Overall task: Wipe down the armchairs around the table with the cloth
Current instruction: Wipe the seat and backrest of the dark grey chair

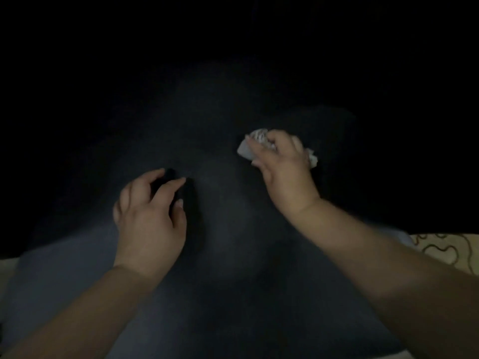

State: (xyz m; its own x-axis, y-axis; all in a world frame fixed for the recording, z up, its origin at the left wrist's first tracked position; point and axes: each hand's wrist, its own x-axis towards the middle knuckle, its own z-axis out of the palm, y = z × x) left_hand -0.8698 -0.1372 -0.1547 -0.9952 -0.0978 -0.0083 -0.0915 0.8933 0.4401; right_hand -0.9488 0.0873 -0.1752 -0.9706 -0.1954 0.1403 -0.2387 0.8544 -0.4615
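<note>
The scene is very dark. A dark grey-blue upholstered armchair surface (228, 229) fills the middle and lower part of the head view. My right hand (282, 164) grips a crumpled white patterned cloth (256, 137) and holds it against the upholstery, right of centre. My left hand (150, 216) lies on the fabric to the lower left, its fingers loosely spread and slightly bent, holding nothing. The far part of the chair fades into blackness.
A cream fabric with a brown squiggle pattern (440, 250) shows at the right edge, beside the chair. A pale strip (7, 265) shows at the left edge. Everything above and around is black.
</note>
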